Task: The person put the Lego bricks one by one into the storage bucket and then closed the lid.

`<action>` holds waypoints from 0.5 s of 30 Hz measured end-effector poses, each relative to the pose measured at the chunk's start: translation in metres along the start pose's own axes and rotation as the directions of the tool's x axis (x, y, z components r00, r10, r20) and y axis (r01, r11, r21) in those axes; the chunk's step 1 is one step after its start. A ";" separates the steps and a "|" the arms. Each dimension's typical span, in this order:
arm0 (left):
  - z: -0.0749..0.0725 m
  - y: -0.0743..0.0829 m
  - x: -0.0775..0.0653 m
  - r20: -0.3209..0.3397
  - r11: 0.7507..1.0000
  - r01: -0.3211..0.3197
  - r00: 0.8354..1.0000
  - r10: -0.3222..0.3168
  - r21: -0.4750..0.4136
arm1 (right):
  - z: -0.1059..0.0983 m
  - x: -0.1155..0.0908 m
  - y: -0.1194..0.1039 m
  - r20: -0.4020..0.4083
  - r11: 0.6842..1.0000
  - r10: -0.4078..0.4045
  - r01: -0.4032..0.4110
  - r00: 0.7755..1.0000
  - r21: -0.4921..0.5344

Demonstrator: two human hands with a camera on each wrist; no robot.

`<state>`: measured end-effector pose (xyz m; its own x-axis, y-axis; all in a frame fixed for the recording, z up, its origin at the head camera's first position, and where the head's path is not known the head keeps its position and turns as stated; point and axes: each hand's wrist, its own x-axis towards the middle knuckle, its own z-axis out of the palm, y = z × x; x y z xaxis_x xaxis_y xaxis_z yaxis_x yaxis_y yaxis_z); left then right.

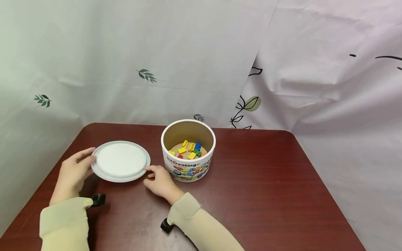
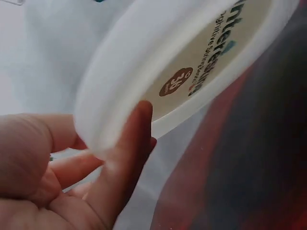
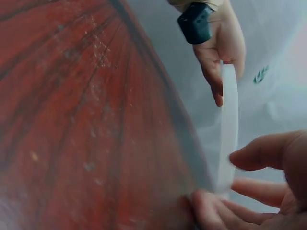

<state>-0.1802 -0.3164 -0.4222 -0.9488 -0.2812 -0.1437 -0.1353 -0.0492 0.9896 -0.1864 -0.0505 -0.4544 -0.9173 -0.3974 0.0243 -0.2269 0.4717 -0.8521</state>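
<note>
A round white lid (image 1: 120, 158) is held above the table, its plain face showing in the head view. The left wrist view shows its other face, printed with dark lettering. My left hand (image 1: 73, 174) grips the lid's left edge between thumb and fingers. At the opposite edge is my right hand (image 1: 161, 183), with bent fingers at the rim and the thumb lower down. To the right of the lid stands a white printed tub (image 1: 188, 169), uncovered. Several yellow toy bricks (image 1: 182, 150), a blue brick (image 1: 197, 146) and a green brick (image 1: 197, 152) lie inside it.
Everything is over a dark red wooden table (image 1: 267, 195) with rounded back corners. Behind it hangs a pale cloth (image 1: 188, 52) printed with leaves. A black wrist device (image 1: 98, 200) sits at the left cuff, another device (image 1: 166, 225) at the right cuff.
</note>
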 end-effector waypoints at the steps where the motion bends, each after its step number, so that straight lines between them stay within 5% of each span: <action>1: 0.000 0.003 -0.001 -0.001 0.998 -0.001 1.000 0.001 -0.060 | -0.001 -0.002 -0.003 0.001 0.997 -0.041 0.041 0.999 -0.068; 4: 0.001 0.012 -0.006 0.019 0.976 -0.008 1.000 0.012 -0.219 | -0.006 -0.008 -0.013 -0.005 0.945 -0.180 0.172 0.984 -0.279; 8: 0.003 0.023 -0.013 0.085 0.936 -0.029 0.994 0.063 -0.351 | -0.011 -0.017 -0.026 -0.033 0.853 -0.329 0.282 0.944 -0.439; 15: 0.014 0.042 -0.026 0.102 0.948 -0.120 0.982 0.156 -0.293 | -0.026 -0.028 -0.044 -0.100 0.747 -0.540 0.421 0.836 -0.515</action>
<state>-0.1657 -0.2974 -0.3768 -0.9825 -0.1858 0.0143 0.0694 -0.2937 0.9534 -0.1590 -0.0395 -0.4044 -0.6771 -0.5083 0.5322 -0.7238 0.5907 -0.3566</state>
